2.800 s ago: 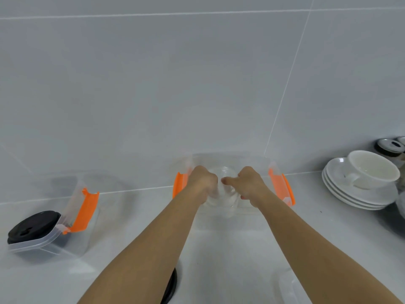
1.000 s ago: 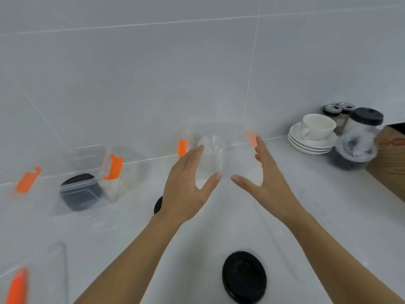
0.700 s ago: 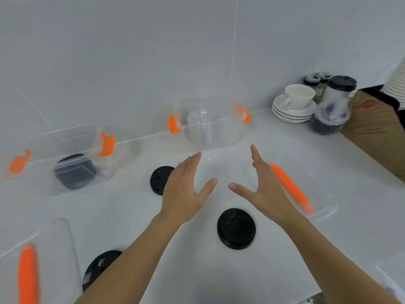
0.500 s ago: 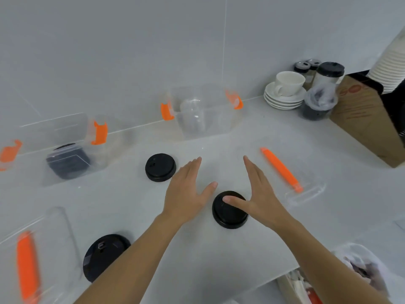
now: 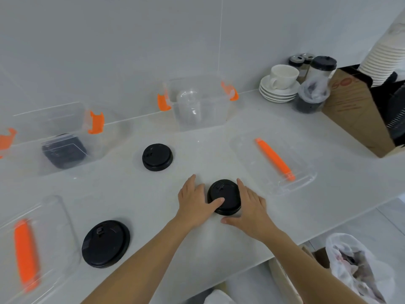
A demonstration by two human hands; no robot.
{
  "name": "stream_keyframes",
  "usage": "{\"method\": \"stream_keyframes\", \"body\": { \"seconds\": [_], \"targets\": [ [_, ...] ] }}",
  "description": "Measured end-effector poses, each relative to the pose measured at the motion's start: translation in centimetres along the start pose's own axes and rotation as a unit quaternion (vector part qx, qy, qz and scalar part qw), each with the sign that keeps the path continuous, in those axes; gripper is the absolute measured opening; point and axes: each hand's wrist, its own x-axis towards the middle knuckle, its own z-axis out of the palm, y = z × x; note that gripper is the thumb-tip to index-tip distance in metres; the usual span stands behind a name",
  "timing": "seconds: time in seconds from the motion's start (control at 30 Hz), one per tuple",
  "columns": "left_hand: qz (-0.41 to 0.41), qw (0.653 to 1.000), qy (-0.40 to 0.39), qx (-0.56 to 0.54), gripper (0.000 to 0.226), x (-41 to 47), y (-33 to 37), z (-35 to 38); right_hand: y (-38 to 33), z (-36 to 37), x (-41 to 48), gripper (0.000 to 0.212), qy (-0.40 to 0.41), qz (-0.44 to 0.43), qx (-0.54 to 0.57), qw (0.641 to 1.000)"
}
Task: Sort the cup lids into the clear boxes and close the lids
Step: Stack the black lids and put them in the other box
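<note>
On the counter [image 5: 219, 150], a black lid [image 5: 225, 195] lies between both hands; left hand [image 5: 194, 204] thumb rests on it, fingers together; right hand [image 5: 249, 207] cups its edge, thumb spread.

A pale stone counter [image 5: 135, 194] carries three round black plastic cup lids [image 5: 157, 157] mid-frame, two clear orange-latched boxes [image 5: 198, 104] behind, stacked white saucers [image 5: 278, 93] upper right.

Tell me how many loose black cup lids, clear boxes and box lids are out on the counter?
Loose black cup lids: 3
Clear boxes: 2
Box lids with orange handles: 2
Total: 7
</note>
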Motion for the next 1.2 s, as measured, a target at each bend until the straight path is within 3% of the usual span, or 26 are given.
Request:
{"method": "stream_keyframes", "body": {
  "seconds": [0.17,0.37,0.5,0.63,0.77,0.97,1.2],
  "targets": [
    [-0.029,0.996,-0.009,-0.083,0.047,0.0,0.5,-0.3,-0.2,0.4,0.5,0.099,0.027,0.004,-0.014,1.000],
    [-0.087,0.976,-0.006,-0.200,0.062,-0.2,0.7,-1.5,-0.5,0.3,0.7,0.090,0.054,-0.041,0.045,0.997],
    [-0.074,0.928,-0.032,-0.363,0.055,-0.3,0.6,-3.5,-2.3,-0.6,1.7,0.087,0.071,-0.071,0.129,0.987],
    [-0.062,0.894,-0.013,-0.443,0.052,-0.6,0.1,-6.2,-5.0,-1.6,3.0,0.087,0.047,-0.091,0.201,0.974],
    [-0.055,0.880,0.037,-0.470,0.052,-1.6,-1.6,-8.5,-7.9,-1.7,3.8,0.089,0.017,-0.108,0.229,0.967],
    [-0.059,0.876,0.115,-0.465,0.050,-3.9,-4.3,-11.2,-12.7,-0.7,4.6,0.048,0.037,-0.111,0.294,0.949],
    [-0.106,0.849,0.199,-0.479,0.046,-7.2,-8.7,-13.4,-18.4,2.2,5.0,0.043,-0.011,-0.141,0.304,0.942]
  ]
}}
